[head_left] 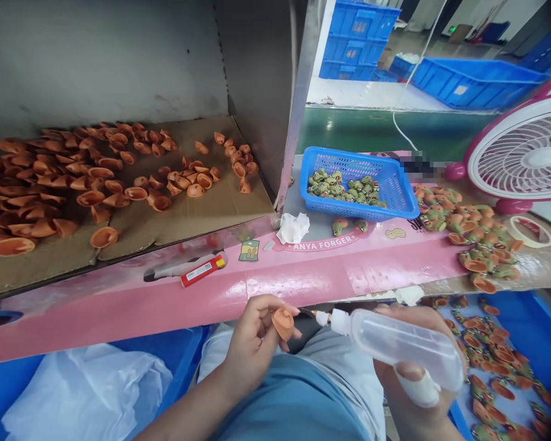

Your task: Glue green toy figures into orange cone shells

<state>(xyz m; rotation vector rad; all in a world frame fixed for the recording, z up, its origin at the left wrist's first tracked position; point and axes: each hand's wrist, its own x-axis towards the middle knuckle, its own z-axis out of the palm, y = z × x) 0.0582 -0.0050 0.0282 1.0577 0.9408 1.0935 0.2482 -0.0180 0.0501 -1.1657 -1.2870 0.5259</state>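
Squeeze bottle [404, 346] points at orange piece [283, 323]; basket [362, 211] beyond.

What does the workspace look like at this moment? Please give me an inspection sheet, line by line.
Surface: pink bench, partly covered by cardboard.
Job's things: orange piece; squeeze bottle, nozzle pointing at it.
Clutter: loose orange pieces on the cardboard; blue basket of green figures; tissue; red-and-white tube; tape roll.
Hands: left hand pinches the orange piece; right hand grips the squeeze bottle.
Cables: white cable behind the bench.
Surroundings: fan, blue crates.
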